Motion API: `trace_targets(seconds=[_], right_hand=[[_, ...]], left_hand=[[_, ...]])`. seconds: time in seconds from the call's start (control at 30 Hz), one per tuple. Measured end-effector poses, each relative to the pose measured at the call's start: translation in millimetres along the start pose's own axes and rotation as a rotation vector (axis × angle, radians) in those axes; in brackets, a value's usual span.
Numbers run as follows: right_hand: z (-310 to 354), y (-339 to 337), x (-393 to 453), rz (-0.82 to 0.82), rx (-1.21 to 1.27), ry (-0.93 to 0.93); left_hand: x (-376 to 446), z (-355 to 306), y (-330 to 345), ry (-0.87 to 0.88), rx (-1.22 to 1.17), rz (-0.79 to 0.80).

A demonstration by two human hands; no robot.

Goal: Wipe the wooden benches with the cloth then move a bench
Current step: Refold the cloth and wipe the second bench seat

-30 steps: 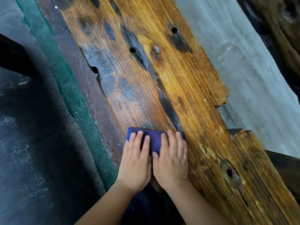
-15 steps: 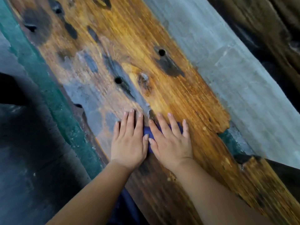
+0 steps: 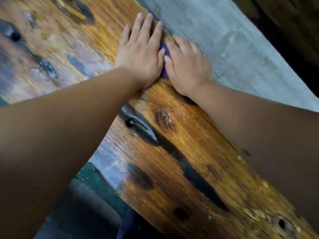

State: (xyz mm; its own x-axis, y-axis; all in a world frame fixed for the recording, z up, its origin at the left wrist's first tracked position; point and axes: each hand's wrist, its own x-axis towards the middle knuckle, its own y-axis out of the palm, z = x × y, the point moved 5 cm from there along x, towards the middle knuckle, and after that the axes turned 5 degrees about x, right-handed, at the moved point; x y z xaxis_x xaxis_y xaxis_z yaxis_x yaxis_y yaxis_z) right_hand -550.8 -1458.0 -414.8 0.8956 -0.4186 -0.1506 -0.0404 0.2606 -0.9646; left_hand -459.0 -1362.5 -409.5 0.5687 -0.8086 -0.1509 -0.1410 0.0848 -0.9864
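A worn wooden bench (image 3: 181, 149) with orange grain, dark stains and bolt holes runs from upper left to lower right. A blue cloth (image 3: 164, 62) lies on it near its far edge, almost wholly covered; only a strip shows between my hands. My left hand (image 3: 140, 52) lies flat on the cloth, fingers stretched toward the far edge. My right hand (image 3: 187, 66) presses beside it, its fingers curled over the bench's far edge. Both arms are stretched far out across the plank.
A grey concrete strip (image 3: 241, 49) runs along the bench's far side, with dark wood (image 3: 296, 23) beyond it at the top right. A green painted edge (image 3: 98, 183) and dark floor (image 3: 77, 219) lie below the bench's near side.
Both hands have pushed the cloth away from me across the bench, from its near side to its far edge. The view has shifted along the plank and is motion blurred.
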Motion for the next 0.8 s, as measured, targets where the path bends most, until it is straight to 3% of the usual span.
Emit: trace_targets(seconds=[0.37,0.63,0.8], right_hand=[[-3,0,-27,0.08,-0.01,-0.121],[5,11,-173,0.187,-0.016,-0.085],[-11,18,-275,0.323,-0.072,-0.176]], left_hand=[[-46,-15,3,-0.077,-0.126,0.037],[-170,-76,20,-0.034,-0.181,0.088],[-283,-147,28,-0.226,-0.281,0.268]])
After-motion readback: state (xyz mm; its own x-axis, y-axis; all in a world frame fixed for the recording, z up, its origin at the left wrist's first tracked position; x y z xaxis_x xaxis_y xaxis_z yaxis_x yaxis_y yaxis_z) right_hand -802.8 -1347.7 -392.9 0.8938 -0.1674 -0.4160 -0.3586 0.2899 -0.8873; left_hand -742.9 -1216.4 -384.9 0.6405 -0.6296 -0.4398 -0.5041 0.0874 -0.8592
